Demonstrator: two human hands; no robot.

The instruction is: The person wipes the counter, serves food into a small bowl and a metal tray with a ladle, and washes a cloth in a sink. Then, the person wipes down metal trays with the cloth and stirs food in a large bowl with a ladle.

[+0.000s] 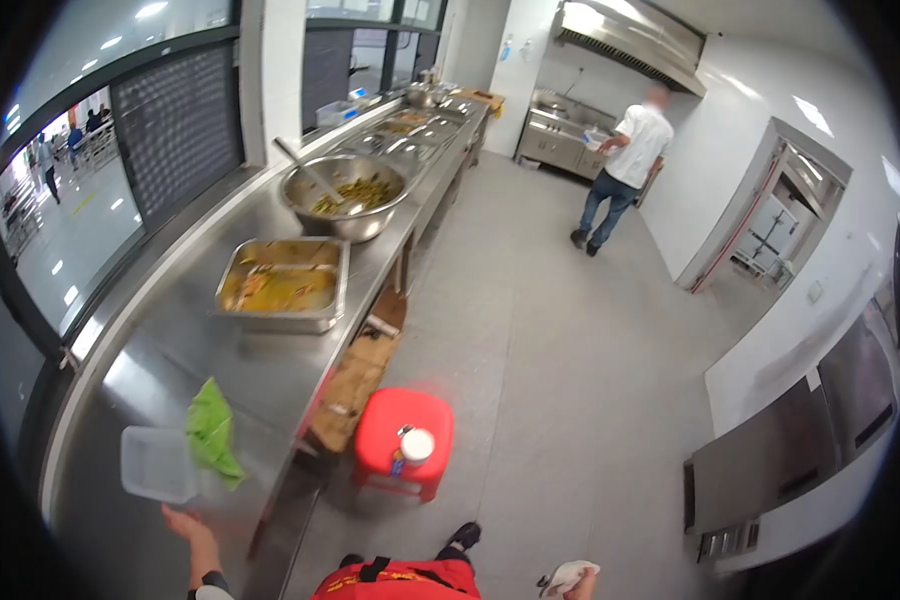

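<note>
At the lower left, my left hand [182, 523] is by the near edge of a clear plastic container [158, 464] on the steel counter [135, 350]. Its fingers look extended, with no object visible in them; whether they touch the container I cannot tell. Beside the container lies a crumpled green cloth [212, 432]. My right hand [583, 582], at the bottom of the view, is closed on a crumpled white cloth [568, 576]; a small dark bit shows at its left end.
A steel tray [315, 318] with oily food remains and a steel bowl [370, 222] with green food and a ladle stand farther along the counter. On the floor is a red stool [378, 420] bearing a white-lidded jar [416, 447]. A person [630, 150] stands farther off.
</note>
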